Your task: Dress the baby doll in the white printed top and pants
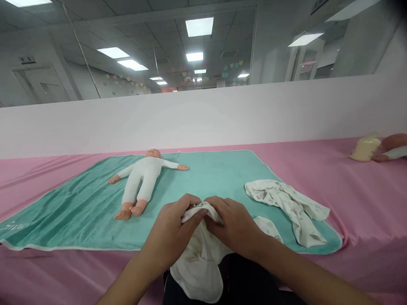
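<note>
My left hand [175,227] and my right hand [229,221] both grip the gathered upper edge of a white baby garment [199,273], thumbs and fingers pinched on the cloth. Its lower part hangs down over my dark-clothed lap, and a printed part [269,228] shows beyond my right wrist. On the teal blanket [211,170], a baby doll [143,174] in a white suit lies on its back, arms spread, feet toward me. A second white patterned garment [290,202] lies crumpled on the blanket to the right of my hands.
The blanket covers part of a pink-covered table [369,198]. At the far right stand a bottle [365,147] with yellowish contents and, beside it, part of another doll [401,142]. A white wall [188,119] with glass above it rises behind the table.
</note>
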{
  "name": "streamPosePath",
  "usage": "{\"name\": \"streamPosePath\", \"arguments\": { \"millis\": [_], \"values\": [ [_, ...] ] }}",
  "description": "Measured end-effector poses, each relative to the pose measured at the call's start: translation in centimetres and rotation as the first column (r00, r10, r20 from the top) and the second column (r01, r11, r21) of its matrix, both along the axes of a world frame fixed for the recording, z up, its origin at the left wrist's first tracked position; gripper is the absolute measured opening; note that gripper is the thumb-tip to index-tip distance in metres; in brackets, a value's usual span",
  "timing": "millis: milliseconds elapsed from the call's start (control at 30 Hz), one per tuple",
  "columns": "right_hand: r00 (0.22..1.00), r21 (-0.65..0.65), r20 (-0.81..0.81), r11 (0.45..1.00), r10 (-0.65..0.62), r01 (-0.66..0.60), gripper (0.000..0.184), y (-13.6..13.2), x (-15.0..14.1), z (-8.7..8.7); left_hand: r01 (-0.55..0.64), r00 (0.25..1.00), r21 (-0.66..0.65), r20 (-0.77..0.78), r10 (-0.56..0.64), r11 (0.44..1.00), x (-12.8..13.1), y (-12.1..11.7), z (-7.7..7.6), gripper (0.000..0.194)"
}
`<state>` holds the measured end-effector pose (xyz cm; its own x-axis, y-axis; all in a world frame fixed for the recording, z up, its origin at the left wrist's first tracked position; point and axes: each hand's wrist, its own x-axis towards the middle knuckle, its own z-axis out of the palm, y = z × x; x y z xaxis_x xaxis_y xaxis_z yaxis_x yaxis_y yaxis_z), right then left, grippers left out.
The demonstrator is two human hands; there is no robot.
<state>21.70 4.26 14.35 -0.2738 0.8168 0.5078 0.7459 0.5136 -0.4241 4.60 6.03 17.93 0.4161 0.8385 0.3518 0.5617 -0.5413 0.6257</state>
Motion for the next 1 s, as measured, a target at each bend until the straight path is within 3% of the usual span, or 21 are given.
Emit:
{"name": "streamPosePath", "arguments": {
  "millis": [100,200,267,333,400,467,567,600,667,767,833,1000],
  "values": [
    [0.996,0.068,0.041,0.994,-0.084,0.081,0.015,1.0,0.2,-0.1,-0.062,0.985,0.119,-0.154,0.080,0.991,-1.2,0.7,0.0,0.022],
    [0.982,0.081,0.042,0.981,-0.182,0.178,0.021,3.3,1.9,0.7,-0.176,0.911,0.288,-0.314,0.266,0.941,-2.8,3.4,0.4,0.024],
    [0.972,0.005,-0.008,0.972,-0.236,0.236,0.022,5.8,3.5,1.2,-0.256,0.849,0.376,-0.353,0.393,0.890,-3.7,6.4,0.6,0.027],
    [0.950,-0.158,-0.130,0.952,-0.282,0.261,0.019,8.6,5.4,1.2,-0.318,0.823,0.400,-0.334,0.460,0.860,-4.3,10.1,0.1,0.031],
    [0.895,-0.353,-0.318,0.915,-0.314,0.195,0.009,11.4,7.4,0.3,-0.388,0.827,0.303,-0.303,0.474,0.871,-4.6,14.2,-1.1,0.033],
    [0.788,-0.505,-0.511,0.862,-0.344,0.049,0.005,13.7,9.0,-1.6,-0.403,0.875,0.134,-0.234,0.424,0.905,-4.5,18.0,-3.0,0.029],
    [0.618,-0.622,-0.695,0.739,-0.367,-0.259,0.018,16.6,10.7,-5.4,-0.394,0.905,-0.025,-0.185,0.383,0.919,-3.8,22.7,-6.4,0.026],
    [0.590,-0.624,-0.718,0.717,-0.369,-0.310,0.021,17.6,11.1,-6.7,-0.403,0.902,-0.051,-0.194,0.387,0.914,-3.4,23.9,-7.5,0.026],
    [0.631,-0.596,-0.690,0.774,-0.356,-0.215,0.026,19.8,11.9,-8.8,-0.415,0.889,-0.069,-0.243,0.388,0.907,-2.4,26.0,-9.2,0.026],
    [0.752,-0.454,-0.537,0.882,-0.382,0.125,0.026,23.6,13.8,-10.2,-0.387,0.877,-0.032,-0.321,0.357,0.921,-0.3,28.7,-10.7,0.028],
    [0.788,-0.395,-0.462,0.890,-0.408,0.229,0.023,26.2,15.8,-10.3,-0.381,0.856,0.023,-0.368,0.362,0.924,1.3,30.4,-11.2,0.030],
    [0.813,-0.411,-0.377,0.867,-0.444,0.283,0.024,31.9,20.2,-10.3,-0.405,0.783,0.165,-0.445,0.434,0.899,4.4,33.5,-12.5,0.032]
  ]
}}
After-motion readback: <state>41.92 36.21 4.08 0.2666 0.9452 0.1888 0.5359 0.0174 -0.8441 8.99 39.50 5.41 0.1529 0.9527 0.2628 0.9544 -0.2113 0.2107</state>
